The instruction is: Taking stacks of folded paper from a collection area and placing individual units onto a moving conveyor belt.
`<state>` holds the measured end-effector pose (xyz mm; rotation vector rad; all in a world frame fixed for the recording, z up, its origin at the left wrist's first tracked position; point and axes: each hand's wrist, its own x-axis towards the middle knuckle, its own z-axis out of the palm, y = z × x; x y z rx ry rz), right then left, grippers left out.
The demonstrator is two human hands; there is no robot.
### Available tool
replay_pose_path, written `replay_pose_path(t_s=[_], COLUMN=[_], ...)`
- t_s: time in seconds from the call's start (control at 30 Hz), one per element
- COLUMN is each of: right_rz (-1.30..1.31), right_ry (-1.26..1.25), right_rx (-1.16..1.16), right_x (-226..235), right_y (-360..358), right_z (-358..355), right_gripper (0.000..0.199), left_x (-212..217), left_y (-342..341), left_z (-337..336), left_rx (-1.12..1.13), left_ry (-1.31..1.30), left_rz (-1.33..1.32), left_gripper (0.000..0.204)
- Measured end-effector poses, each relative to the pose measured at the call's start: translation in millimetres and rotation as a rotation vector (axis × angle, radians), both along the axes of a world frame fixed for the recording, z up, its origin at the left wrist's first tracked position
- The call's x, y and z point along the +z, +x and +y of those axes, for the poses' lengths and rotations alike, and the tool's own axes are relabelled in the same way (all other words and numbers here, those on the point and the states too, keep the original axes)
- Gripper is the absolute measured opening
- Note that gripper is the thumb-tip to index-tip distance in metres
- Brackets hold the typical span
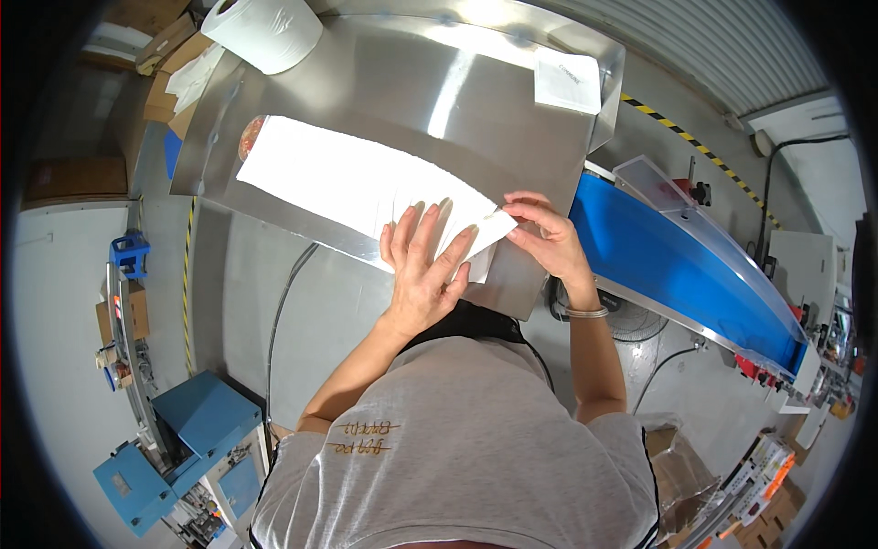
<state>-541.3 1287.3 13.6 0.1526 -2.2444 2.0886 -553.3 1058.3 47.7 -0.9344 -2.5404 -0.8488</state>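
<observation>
A long white paper towel strip (334, 174) lies slantwise across the steel table (384, 87). My left hand (423, 270) is spread over its near right part, fingers apart and pressing on the paper, which creases under them. At the right end, my right hand (549, 236) pinches the paper's corner between thumb and fingers. A reddish round thing (249, 139) shows from under the far left end of the strip; most of it is hidden. Below my left hand's fingertips, another white layer (480, 264) sticks out near the table's front edge.
A thick white paper roll (262, 33) stands at the back left. A white square packet (567, 80) lies at the back right corner. Beyond the table's right edge runs a blue conveyor belt (668, 252) with a clear guard (654, 188). A blue machine (206, 416) stands lower left.
</observation>
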Motion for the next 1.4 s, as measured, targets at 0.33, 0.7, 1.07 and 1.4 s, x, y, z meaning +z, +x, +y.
replay_pose_path(t_s=[0.33,0.7,1.07,1.4], right_rz=[0.048,-0.175,-0.445,-0.64], right_ry=[-0.049,0.055,0.263,1.208], right_rx=[-0.026,0.278,-0.235,-1.25], right_x=[-6.6,19.4,6.4,-29.9], right_y=[4.8,-20.7,33.5,107.6], right_z=[-3.8,15.7,51.0,166.3], right_gripper=[0.03,0.033,0.035,0.053], left_x=[-2.3,-1.7,-11.1,-13.5], left_y=[0.0,-0.6,-2.2,-1.6], left_z=[-1.8,-1.0,-2.7,-0.1], left_rx=[-0.006,-0.042,0.074,0.034], left_ry=[-0.008,-0.03,0.037,-0.006], left_rz=[0.01,0.019,0.02,0.088], left_gripper=[0.05,0.045,0.045,0.047])
